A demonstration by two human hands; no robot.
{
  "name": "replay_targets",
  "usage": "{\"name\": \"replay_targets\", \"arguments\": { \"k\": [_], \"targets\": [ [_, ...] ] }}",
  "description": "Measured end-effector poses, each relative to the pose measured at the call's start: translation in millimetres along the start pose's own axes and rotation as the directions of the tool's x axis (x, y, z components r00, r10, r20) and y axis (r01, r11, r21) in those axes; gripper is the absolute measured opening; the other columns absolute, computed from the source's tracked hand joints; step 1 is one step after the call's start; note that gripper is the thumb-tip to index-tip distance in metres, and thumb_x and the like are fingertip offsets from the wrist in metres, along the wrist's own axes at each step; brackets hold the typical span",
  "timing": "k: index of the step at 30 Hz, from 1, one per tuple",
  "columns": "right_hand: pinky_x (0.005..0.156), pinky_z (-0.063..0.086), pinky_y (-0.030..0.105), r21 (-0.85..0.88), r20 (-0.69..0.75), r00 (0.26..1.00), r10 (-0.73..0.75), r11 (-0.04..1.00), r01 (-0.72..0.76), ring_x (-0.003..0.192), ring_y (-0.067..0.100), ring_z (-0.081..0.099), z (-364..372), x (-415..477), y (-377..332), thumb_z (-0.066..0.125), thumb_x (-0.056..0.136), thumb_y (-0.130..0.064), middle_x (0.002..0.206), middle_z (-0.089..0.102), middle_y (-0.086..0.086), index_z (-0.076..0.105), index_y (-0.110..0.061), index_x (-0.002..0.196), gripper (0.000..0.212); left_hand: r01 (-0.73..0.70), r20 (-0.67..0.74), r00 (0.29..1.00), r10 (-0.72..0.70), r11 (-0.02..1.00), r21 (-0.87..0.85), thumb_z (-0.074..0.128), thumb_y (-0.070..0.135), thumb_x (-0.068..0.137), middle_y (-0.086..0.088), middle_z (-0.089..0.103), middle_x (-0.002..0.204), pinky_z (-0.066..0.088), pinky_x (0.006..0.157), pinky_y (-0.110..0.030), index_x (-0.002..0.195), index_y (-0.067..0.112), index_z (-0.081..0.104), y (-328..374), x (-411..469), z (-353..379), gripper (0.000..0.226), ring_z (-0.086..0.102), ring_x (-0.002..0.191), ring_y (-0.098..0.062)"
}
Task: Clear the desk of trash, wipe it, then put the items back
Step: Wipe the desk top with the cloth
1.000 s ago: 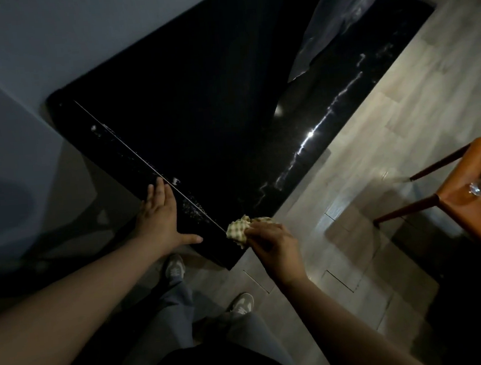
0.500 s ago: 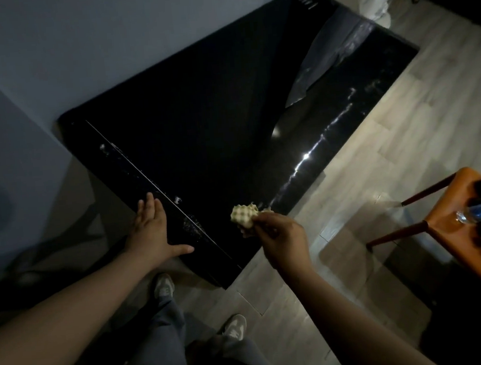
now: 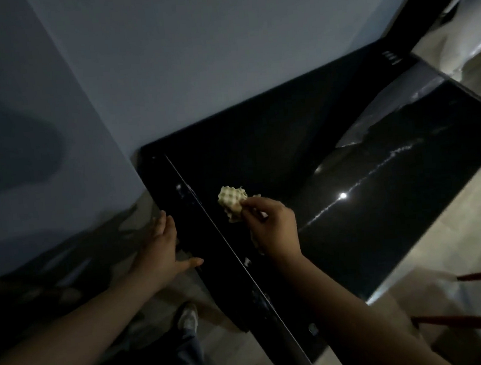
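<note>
No text, label, brand or number can be read here. A short row of small pale marks (image 3: 393,59) stands on the black surface at the far end of the worktop (image 3: 259,140), close to the wall. It is too small and blurred to tell whether it is letters, digits or a symbol.
</note>
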State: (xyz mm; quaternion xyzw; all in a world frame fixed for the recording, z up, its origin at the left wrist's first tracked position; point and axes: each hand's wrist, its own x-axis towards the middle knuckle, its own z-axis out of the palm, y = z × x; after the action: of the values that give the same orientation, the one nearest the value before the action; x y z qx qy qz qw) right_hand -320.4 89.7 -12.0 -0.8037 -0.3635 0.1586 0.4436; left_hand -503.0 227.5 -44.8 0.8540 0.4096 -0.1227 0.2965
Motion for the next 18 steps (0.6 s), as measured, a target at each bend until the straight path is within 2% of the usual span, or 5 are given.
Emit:
{"name": "replay_targets", "arguments": {
  "k": [3,7,12,15,18],
  "targets": [
    [0.075,0.056,0.042,0.09,0.073,0.996,0.043,0.995,-0.05,0.084,0.018,0.065,30.5,45.3,-14.6,0.066,0.085,-0.029,0.093,0.069,-0.009,0.069,-0.031,0.103,0.018,-0.017,-0.042,0.999,0.015,0.999,-0.043,0.068,0.055,0.077,-0.008,-0.015,0.16,0.009,0.12,-0.036,0.152,0.006,-0.003,-11.4,23.9,-17.6,0.114,-0.008,0.148,-0.024],
    [0.07,0.056,0.041,0.125,0.087,0.995,0.05,0.99,-0.06,0.077,0.021,0.065,68.5,98.0,-30.1,0.066,0.085,-0.03,0.091,0.069,-0.004,0.067,-0.031,0.104,0.019,-0.039,-0.11,0.993,0.039,0.999,0.002,0.067,0.061,0.074,-0.012,-0.005,0.16,0.009,0.12,-0.034,0.152,0.003,0.005,-24.0,56.2,-33.6,0.115,0.0,0.149,-0.026],
    [0.076,0.058,0.039,0.099,0.137,0.989,0.059,0.992,-0.073,0.085,0.017,0.066,109.1,150.9,-42.4,0.067,0.088,-0.018,0.101,0.068,0.004,0.07,-0.013,0.111,0.024,-0.046,-0.074,0.996,0.044,0.999,-0.023,0.064,0.063,0.077,-0.012,-0.009,0.16,0.003,0.12,-0.032,0.152,0.005,0.001,-37.8,84.7,-40.8,0.113,-0.004,0.148,-0.024],
    [0.082,0.055,0.03,0.073,0.169,0.984,0.052,0.995,-0.065,0.088,0.01,0.064,130.5,176.9,-45.0,0.066,0.088,-0.016,0.102,0.069,0.006,0.07,-0.009,0.112,0.026,-0.045,-0.067,0.997,0.04,0.997,-0.069,0.067,0.064,0.074,-0.01,-0.008,0.16,0.006,0.121,-0.034,0.152,0.007,0.0,-42.9,97.6,-39.5,0.117,-0.002,0.148,-0.025],
    [0.085,0.054,0.033,0.038,0.198,0.98,0.016,0.999,-0.024,0.092,0.015,0.065,156.4,198.8,-43.9,0.066,0.088,-0.017,0.102,0.07,0.008,0.07,-0.007,0.111,0.025,-0.07,-0.057,0.996,0.068,0.996,-0.048,0.059,0.073,0.069,-0.011,-0.007,0.16,0.008,0.119,-0.033,0.152,0.007,0.001,-49.4,105.9,-38.2,0.121,0.001,0.148,-0.026]
  ]
}}
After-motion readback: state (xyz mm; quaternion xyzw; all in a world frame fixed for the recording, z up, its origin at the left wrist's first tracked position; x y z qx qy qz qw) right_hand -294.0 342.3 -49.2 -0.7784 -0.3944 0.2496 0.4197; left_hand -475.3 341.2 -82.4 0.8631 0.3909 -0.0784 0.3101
